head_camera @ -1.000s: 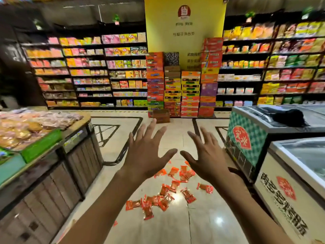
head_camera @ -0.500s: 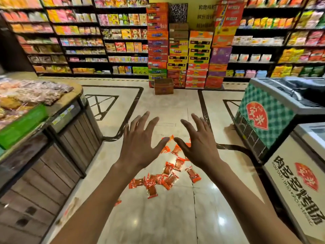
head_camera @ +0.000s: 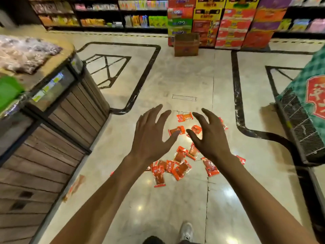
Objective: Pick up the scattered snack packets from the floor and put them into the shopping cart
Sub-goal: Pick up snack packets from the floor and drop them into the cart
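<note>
Several small orange-red snack packets lie scattered on the glossy beige floor in the middle of the aisle. One packet lies farthest away, another to the right of the pile. My left hand and my right hand are stretched out side by side above the packets, fingers spread, holding nothing. Both hands hide some of the packets beneath them. No shopping cart is in view.
A wooden display counter with bagged goods stands at the left. A green-checked freezer chest stands at the right. A cardboard box and stacked cartons are at the far end. My shoe shows at the bottom.
The view has tilted down and moved closer to the packets. Both hands stay spread and have dropped toward the pile.
</note>
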